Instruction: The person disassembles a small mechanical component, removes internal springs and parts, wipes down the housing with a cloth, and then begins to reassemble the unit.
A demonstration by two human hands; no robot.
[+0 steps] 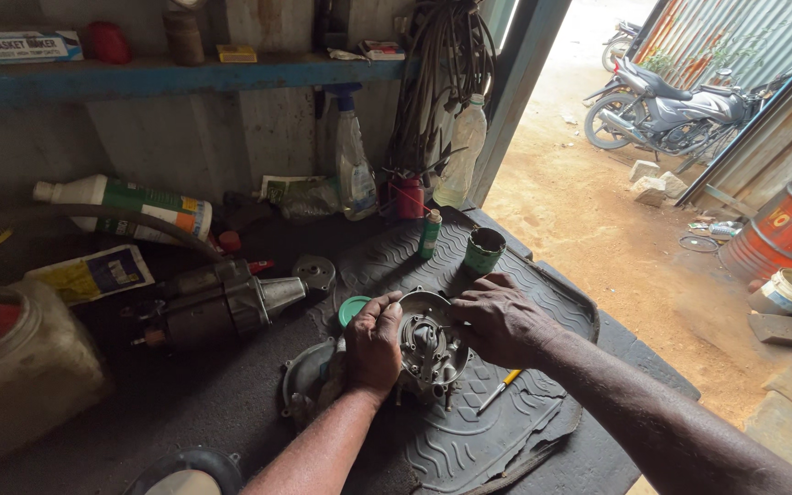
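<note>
Left hand point(373, 341) knuckles up, fingers curled gripping round metal part point(428, 344); right hand point(499, 319) fingers bent, pressing part's rim.

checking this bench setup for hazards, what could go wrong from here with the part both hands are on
1. The round metal engine part sits on a ridged rubber mat and is steadied only by the left hand and right hand; it could rock or slip.
2. The yellow-handled screwdriver lies loose near the right forearm and might get knocked off.
3. The small green bottle standing close behind could be tipped.
</note>
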